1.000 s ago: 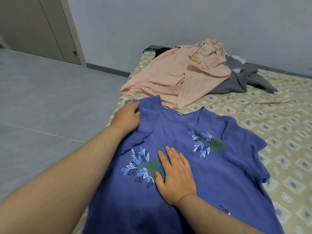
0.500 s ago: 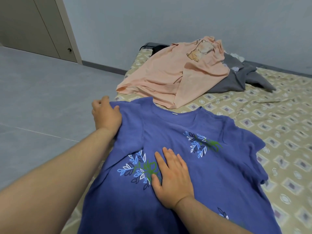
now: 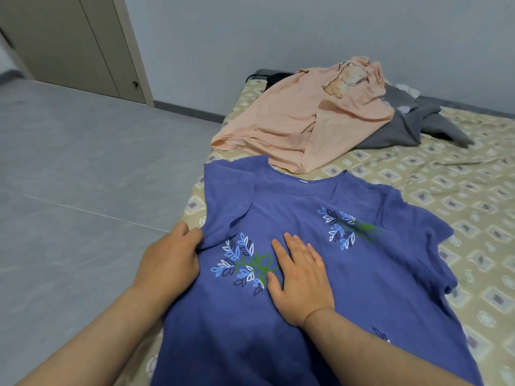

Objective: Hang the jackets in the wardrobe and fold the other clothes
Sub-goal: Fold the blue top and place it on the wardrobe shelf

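— While the blue T-shirt (image 3: 306, 207) lies front-up on the bed (image 3: 459, 190), where exactly does it sit?

— At the near left part of the mattress, collar pointing away from the person, its left edge along the bed's side next to the grey floor (image 3: 69, 176). Two leaf-and-flower prints show on the chest.

— What is the left hand (image 3: 170, 260) doing?

— It is at the shirt's left edge, just below the sleeve. Its fingers (image 3: 185, 232) are curled around a fold of the blue cloth, clenched on it, with the sleeve flap lying folded inward above the hand.

— And the right hand (image 3: 301, 280)?

— It rests flat on the chest of the shirt, beside the nearer print, palm down, fingers (image 3: 292, 243) spread and released; it presses, it grips nothing.

— What else is on the bed?

— Farther back lies a peach T-shirt (image 3: 312, 121) with a cartoon animal on it, crumpled, its hem just beside the blue shirt's collar. It partly covers a dark grey garment (image 3: 404, 126), which spreads out to the right. Something black (image 3: 276, 78) peeks out behind the peach shirt; I cannot tell what it is.

— And off the bed?

— A pale cabinet door (image 3: 83, 43) stands by the wall at the far left.
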A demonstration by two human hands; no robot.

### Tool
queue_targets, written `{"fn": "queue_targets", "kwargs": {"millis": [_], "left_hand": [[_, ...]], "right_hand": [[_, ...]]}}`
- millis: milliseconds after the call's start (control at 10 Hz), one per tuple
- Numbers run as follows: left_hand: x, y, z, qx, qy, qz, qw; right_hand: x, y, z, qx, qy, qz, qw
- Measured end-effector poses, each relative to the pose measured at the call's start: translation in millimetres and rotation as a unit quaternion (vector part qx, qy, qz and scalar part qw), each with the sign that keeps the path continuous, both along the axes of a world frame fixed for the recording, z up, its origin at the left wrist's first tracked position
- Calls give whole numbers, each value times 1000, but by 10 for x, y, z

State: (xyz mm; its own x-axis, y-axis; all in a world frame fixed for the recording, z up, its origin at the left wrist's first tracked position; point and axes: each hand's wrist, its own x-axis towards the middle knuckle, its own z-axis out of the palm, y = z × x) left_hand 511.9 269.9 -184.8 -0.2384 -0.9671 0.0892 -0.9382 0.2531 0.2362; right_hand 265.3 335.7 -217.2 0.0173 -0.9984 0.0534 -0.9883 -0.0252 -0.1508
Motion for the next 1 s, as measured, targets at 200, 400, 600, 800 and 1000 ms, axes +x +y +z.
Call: {"fn": "queue_targets", "kwargs": {"millis": [200, 400, 600, 800, 1000], "left_hand": [[-104, -111, 154, 87, 58, 113, 988], [-444, -374, 220, 121, 420, 26, 899], [-736, -651, 211, 2, 54, -15, 998], [-840, -727, -155, 59, -74, -74, 993], [-830, -747, -226, 65, -56, -49, 995]], "right_hand": [[-2, -7, 0, 5, -4, 0, 1000], [-3, -10, 0, 2, -10, 1, 1000], [-9, -18, 4, 12, -11, 2, 1000], [-17, -7, 8, 17, -16, 11, 1000], [-135, -41, 220, 27, -248, -13, 968]]}}
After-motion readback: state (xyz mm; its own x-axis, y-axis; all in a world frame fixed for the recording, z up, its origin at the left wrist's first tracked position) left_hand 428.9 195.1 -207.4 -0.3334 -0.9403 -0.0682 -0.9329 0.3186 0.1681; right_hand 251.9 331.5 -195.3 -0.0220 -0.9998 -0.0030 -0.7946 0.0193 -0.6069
